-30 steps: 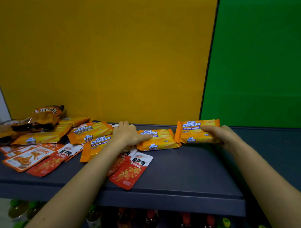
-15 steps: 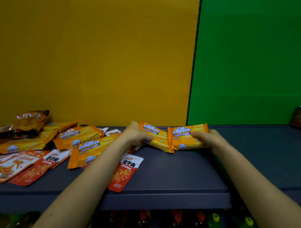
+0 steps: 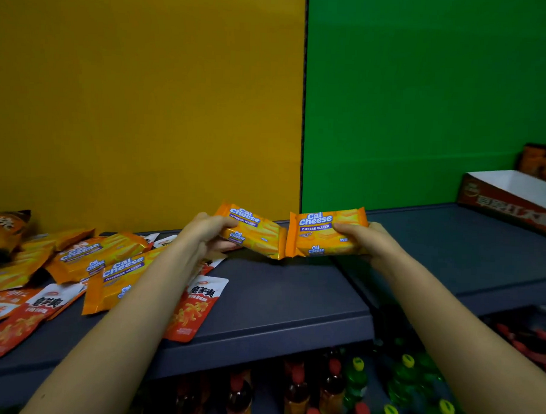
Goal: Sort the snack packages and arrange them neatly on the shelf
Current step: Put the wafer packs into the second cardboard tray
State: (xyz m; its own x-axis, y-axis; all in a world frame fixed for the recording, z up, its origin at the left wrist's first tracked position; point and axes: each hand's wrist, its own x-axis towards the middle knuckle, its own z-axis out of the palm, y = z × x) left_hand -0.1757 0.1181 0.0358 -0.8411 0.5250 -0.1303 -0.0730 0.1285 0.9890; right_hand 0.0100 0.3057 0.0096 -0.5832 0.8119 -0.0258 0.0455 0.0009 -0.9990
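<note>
While both wafer packs are off the shelf, I log positions from frame left to right.

Far left edge: a dark-and-orange chip bag (image 3: pixel 4 228), partly cut off. Lower left: loose Cal Cheese packs (image 3: pixel 109 257) overlapping at odd angles, with red-and-white pouches (image 3: pixel 36 310) under and in front of them; one more red pouch (image 3: pixel 197 306) lies beside my left forearm, its end hanging over the shelf lip. All unsorted, flat on the grey shelf (image 3: pixel 277 303).

Centre: my left hand (image 3: pixel 202 232) is closed on the left end of a Cal Cheese pack (image 3: pixel 255 234), thumb on top, fingers under; pack tilts down to the right. My right hand (image 3: pixel 363 241) is closed on the right end of a second Cal Cheese pack (image 3: pixel 323 233), held nearly level, label facing me. The two packs' inner crimped ends meet or nearly meet; I cannot tell which. Both sit above the shelf, at the yellow/green wall seam.

Right edge: an open cardboard display tray (image 3: pixel 507 196), well apart.

Handling estimate: light, foil film, slick, crinkly; wafers inside likely brittle. Hold by the body edges, flat, light squeeze only; avoid pinching the crimp alone, which would let the pack swing.
</note>
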